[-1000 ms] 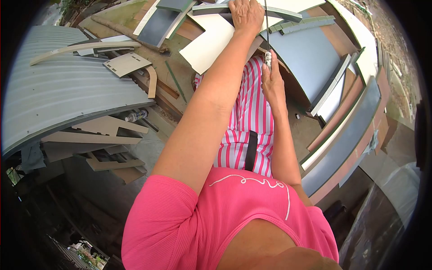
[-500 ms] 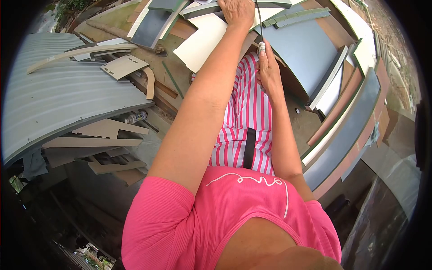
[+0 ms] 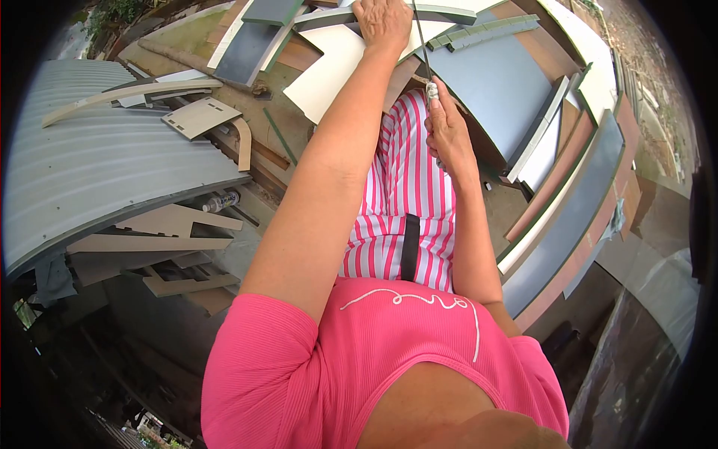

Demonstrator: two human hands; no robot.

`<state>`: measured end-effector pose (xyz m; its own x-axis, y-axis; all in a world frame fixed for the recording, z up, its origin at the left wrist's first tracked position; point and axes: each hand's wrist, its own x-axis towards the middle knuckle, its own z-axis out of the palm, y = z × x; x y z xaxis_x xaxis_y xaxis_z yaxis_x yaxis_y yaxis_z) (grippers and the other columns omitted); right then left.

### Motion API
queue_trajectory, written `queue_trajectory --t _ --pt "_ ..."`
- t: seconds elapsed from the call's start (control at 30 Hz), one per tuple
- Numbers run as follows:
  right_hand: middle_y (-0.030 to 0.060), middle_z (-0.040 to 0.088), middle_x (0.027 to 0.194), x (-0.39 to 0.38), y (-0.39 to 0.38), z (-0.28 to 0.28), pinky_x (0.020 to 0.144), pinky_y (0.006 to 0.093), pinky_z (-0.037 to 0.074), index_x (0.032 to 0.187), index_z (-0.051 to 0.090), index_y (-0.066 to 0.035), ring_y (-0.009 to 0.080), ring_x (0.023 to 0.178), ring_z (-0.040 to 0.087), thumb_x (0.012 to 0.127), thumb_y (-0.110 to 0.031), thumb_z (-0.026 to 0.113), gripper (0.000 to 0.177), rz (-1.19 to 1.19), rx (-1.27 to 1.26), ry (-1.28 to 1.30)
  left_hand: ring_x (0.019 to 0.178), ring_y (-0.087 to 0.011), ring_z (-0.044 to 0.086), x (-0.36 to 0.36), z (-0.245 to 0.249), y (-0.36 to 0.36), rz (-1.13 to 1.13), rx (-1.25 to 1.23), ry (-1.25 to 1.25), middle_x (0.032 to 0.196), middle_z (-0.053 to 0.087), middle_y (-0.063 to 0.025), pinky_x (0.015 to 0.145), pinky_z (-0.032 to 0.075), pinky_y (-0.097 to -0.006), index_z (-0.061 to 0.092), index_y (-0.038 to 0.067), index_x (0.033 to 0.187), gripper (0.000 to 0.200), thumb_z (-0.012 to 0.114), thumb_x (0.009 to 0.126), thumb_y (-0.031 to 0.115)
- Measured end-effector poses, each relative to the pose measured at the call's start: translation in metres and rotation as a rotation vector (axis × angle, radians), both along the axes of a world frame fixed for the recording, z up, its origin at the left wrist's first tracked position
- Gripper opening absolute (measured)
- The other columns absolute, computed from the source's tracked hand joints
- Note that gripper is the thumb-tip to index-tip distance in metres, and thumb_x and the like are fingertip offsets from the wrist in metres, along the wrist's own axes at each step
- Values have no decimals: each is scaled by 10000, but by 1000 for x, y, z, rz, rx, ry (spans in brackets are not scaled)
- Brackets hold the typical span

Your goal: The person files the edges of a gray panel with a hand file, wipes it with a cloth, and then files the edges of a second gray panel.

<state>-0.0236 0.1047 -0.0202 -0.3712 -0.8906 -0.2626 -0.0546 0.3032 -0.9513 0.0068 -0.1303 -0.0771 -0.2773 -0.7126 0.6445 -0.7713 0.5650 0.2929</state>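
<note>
the corrugated sheet (image 3: 112, 150) occupies the left side, the blue-grey panel (image 3: 497, 97) is positioned ahead to the right, and the cream board (image 3: 329, 71) is located between them. the curved strip (image 3: 325, 20) is located at the far side of the cream board, with the left hand (image 3: 383, 28) placed over it; the fingertips run to the upper edge of view, so whether they grip cannot be determined. the right hand (image 3: 452, 138) has its fingers closed around the handle (image 3: 431, 91) of the thin-bladed tool (image 3: 420, 37), which points forward beside the left hand.
</note>
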Motion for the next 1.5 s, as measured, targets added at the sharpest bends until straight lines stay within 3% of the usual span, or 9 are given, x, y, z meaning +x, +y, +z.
queue_trajectory --t 0.5,0.53,0.63,0.83,0.97,1.0,1.1,1.23,1.5 --pt "-28 398 724 2 -12 2 441 210 322 1515 336 -184 49 517 326 1057 -288 403 475 -15 -26 109 1007 -318 557 9 -4 3 38 6 -19 1034 654 -135 964 354 -486 687 53 960 276 581 895 300" --pt "69 569 827 -5 -22 7 623 295 466 1477 395 -125 118 628 459 1047 -319 415 472 -1 44 86 1013 -319 557 8 -4 4 31 42 -55 1039 653 -137 968 353 -487 687 51 964 277 581 893 296" --pt "-26 389 715 -3 -37 -6 447 219 331 1515 339 -181 50 523 327 1058 -288 397 472 -2 -27 82 1022 -317 557 7 0 10 33 -36 -4 1050 651 -139 968 357 -487 688 47 963 272 577 889 285" --pt "-46 362 694 12 2 6 427 205 267 1518 339 -204 35 506 294 1059 -307 405 474 -37 51 -20 1027 -312 557 9 -2 7 28 2 1 1047 651 -142 968 359 -480 690 39 959 289 570 892 293" --pt "-2 476 727 -9 -50 9 495 248 400 1491 385 -152 71 562 408 1047 -340 422 484 -30 -10 -123 1015 -315 557 12 2 16 -8 -31 -17 1004 652 -148 960 363 -476 686 37 938 274 564 895 279" --pt "-2 476 727 -6 -49 9 495 248 400 1491 385 -152 71 562 408 1047 -340 422 484 -27 -22 -122 848 -290 563 1 -3 7 49 -94 66 790 641 -130 908 338 -439 690 51 727 237 555 844 207" --pt "-36 385 698 0 -30 -22 432 222 296 1517 339 -189 44 517 315 1058 -294 387 473 -8 -24 225 826 -294 561 5 1 8 57 -140 33 786 637 -129 879 347 -438 688 63 722 219 568 828 212" --pt "-35 394 701 11 -7 4 440 217 302 1516 343 -193 43 526 328 1059 -302 391 473 -21 24 47 1020 -314 552 14 4 16 4 9 -34 987 648 -148 951 364 -481 679 42 909 267 567 895 284" --pt "-22 395 714 3 -20 -31 440 219 314 1518 330 -178 56 513 326 1054 -302 411 487 -3 -50 214 843 -301 553 8 1 12 33 -98 17 795 616 -111 874 346 -450 671 69 754 236 550 863 240"
